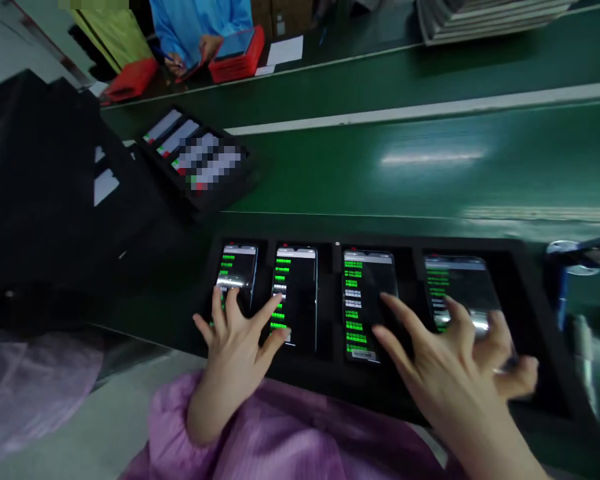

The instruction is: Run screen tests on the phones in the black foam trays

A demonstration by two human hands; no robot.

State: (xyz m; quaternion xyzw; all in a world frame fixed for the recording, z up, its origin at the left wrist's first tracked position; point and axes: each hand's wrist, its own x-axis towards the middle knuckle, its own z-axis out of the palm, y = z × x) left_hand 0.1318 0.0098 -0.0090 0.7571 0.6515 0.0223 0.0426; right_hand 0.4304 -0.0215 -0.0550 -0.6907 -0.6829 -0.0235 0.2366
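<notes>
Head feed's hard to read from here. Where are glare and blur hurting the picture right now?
In the head view, a bright glare streak crosses the far-right phone beside the right hand, whose fingers look slightly blurred. A pale reflection lies on the green conveyor belt. The far tray's screens are pixelated and unreadable, and the wide lens bends the belt's edges.

The premises are an electronics factory floor, set up as a smartphone production line. A green conveyor belt (pixel 430 160) runs through the area, carrying black foam trays (pixel 300 240) of smartphones (pixel 295 293) whose screens show green test readouts. On the far side, a worker in a blue smock (pixel 195 27) sits at a workbench with a red phone holder (pixel 237 57), and a stack of flat trays (pixel 485 17) lies nearby.
</notes>
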